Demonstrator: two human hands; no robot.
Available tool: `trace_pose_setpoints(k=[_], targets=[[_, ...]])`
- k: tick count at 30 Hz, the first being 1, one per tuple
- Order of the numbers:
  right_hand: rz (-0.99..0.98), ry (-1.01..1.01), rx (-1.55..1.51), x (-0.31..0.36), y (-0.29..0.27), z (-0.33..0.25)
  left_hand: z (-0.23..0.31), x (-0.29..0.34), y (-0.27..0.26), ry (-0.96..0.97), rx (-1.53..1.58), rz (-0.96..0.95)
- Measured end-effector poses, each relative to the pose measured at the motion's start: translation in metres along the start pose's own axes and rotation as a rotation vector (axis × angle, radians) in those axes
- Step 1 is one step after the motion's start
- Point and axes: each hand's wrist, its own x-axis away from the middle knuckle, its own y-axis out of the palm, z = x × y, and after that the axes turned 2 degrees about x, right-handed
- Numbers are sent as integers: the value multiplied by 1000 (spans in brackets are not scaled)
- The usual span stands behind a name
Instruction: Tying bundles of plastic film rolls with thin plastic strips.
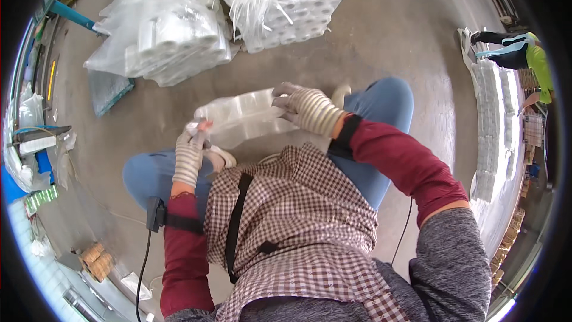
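Observation:
A long clear plastic bag (244,116) with whitish, roll-like shapes inside lies across in front of me, between my knees. My left hand (192,146), in a striped knit glove, pinches its left end. A small reddish-orange spot (204,125) shows by those fingertips; I cannot make out what it is. At the bag's right end, my right hand (307,108), gloved alike, has its fingers bent over the top edge and gripping it. The underside of the bag is hidden from me.
Two big plastic-wrapped bundles of white rolls (179,36) (298,6) stand ahead on the concrete floor. A blue-green flat piece (110,92) lies left of them. Long white stacks (491,125) line the right, where another person (524,53) bends over. Cables (143,268) trail beside me.

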Motion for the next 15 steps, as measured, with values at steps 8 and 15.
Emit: trace_pose_setpoints(k=[8, 15], targets=[[-58, 761, -1526, 5, -18, 11, 45, -3, 23, -397, 130, -22], [603, 667, -1386, 45, -77, 68, 156, -25, 134, -203, 32, 71]])
